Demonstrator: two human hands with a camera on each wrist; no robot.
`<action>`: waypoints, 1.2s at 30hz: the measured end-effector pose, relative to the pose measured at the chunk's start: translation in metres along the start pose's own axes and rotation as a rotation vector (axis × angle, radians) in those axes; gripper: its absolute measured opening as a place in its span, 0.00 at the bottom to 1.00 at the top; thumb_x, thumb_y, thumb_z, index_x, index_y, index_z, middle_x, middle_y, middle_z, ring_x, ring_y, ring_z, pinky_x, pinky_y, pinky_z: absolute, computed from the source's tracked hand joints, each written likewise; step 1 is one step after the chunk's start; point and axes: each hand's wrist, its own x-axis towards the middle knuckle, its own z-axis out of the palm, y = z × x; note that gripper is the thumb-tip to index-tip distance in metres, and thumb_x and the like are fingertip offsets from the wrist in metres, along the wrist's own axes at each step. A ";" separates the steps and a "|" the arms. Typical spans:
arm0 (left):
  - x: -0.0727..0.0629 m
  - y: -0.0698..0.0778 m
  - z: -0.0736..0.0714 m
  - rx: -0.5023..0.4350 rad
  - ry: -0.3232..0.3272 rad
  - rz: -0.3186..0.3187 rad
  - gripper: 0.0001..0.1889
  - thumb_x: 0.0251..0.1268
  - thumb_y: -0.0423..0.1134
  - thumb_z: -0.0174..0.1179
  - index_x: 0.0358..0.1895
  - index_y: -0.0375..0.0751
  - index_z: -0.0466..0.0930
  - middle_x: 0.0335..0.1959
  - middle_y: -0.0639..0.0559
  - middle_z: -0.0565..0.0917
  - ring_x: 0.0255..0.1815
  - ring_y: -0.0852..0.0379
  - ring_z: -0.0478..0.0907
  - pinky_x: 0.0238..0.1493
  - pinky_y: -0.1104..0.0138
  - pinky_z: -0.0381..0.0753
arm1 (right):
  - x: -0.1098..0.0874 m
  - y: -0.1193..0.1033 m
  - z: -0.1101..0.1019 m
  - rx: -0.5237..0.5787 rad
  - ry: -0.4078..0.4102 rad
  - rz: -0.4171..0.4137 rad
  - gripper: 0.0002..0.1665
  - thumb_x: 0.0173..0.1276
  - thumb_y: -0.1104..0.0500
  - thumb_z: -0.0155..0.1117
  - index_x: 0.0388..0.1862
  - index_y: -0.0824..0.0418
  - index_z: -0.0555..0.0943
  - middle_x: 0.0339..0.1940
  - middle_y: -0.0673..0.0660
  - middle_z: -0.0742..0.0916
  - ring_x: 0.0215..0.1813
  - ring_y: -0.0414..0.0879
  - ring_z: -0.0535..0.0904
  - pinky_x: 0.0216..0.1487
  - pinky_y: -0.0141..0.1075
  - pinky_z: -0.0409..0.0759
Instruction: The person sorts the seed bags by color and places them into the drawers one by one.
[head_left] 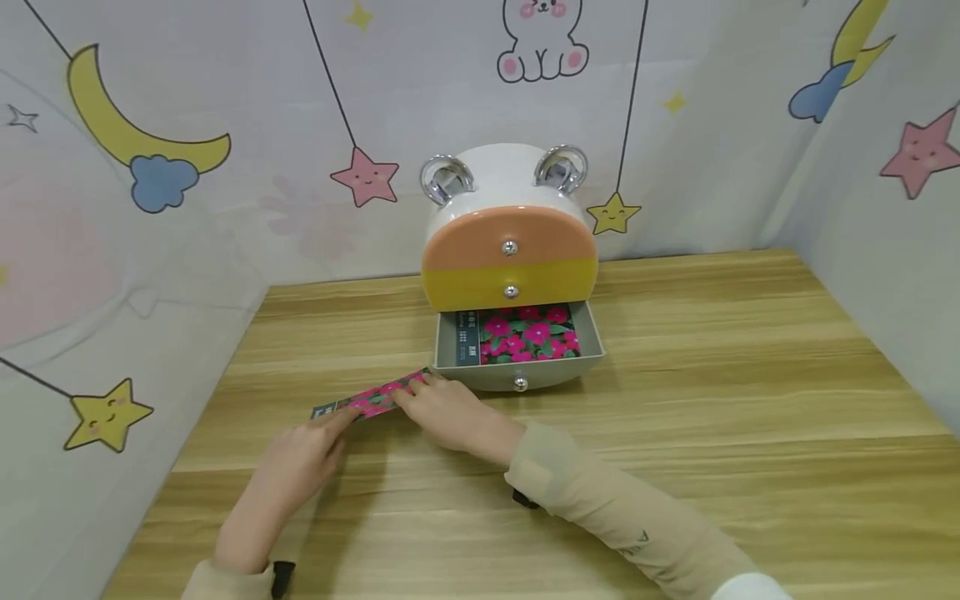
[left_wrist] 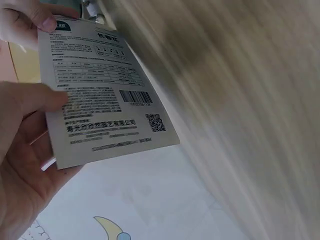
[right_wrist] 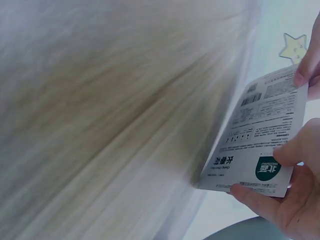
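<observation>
Both hands hold one flower seed packet (head_left: pixel 381 397) in front of the cabinet, left of its open drawer. My left hand (head_left: pixel 288 467) pinches the packet's left end between thumb and fingers. At the other end, close to the drawer's corner, my right hand (head_left: pixel 453 412) pinches it too. Pink flowers cover its upper face; the printed back, with barcode and text, shows on the packet (left_wrist: pixel 95 117) in the left wrist view. Another seed packet (head_left: pixel 528 335) with pink flowers lies face up inside the pulled-out grey drawer (head_left: pixel 480 380).
A small rounded cabinet (head_left: pixel 510 225) with silver ears stands at the table's back edge, its orange and yellow drawers closed. Behind it and along the sides hangs a printed cloth (head_left: pixel 285 125). Wood-grain tabletop (head_left: pixel 720 400) stretches right of the drawer.
</observation>
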 end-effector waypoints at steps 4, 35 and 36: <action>-0.005 0.005 -0.007 0.048 0.186 0.061 0.22 0.44 0.20 0.65 0.48 0.35 0.83 0.35 0.41 0.88 0.14 0.62 0.71 0.11 0.75 0.61 | -0.003 -0.003 -0.007 0.037 0.039 0.026 0.25 0.65 0.61 0.62 0.62 0.53 0.74 0.56 0.52 0.84 0.60 0.48 0.80 0.52 0.36 0.84; -0.016 0.045 -0.047 0.076 0.374 0.168 0.23 0.39 0.21 0.53 0.43 0.38 0.84 0.29 0.50 0.88 0.14 0.64 0.68 0.14 0.75 0.64 | -0.059 0.001 -0.048 0.005 0.355 -0.001 0.20 0.59 0.66 0.63 0.47 0.47 0.83 0.34 0.43 0.88 0.24 0.35 0.78 0.15 0.25 0.63; -0.016 0.047 -0.048 0.072 0.366 0.169 0.23 0.39 0.20 0.53 0.43 0.38 0.84 0.29 0.50 0.88 0.14 0.65 0.64 0.14 0.76 0.62 | -0.062 0.002 -0.049 0.012 0.380 -0.005 0.19 0.58 0.66 0.63 0.46 0.48 0.84 0.34 0.43 0.89 0.23 0.35 0.78 0.14 0.25 0.62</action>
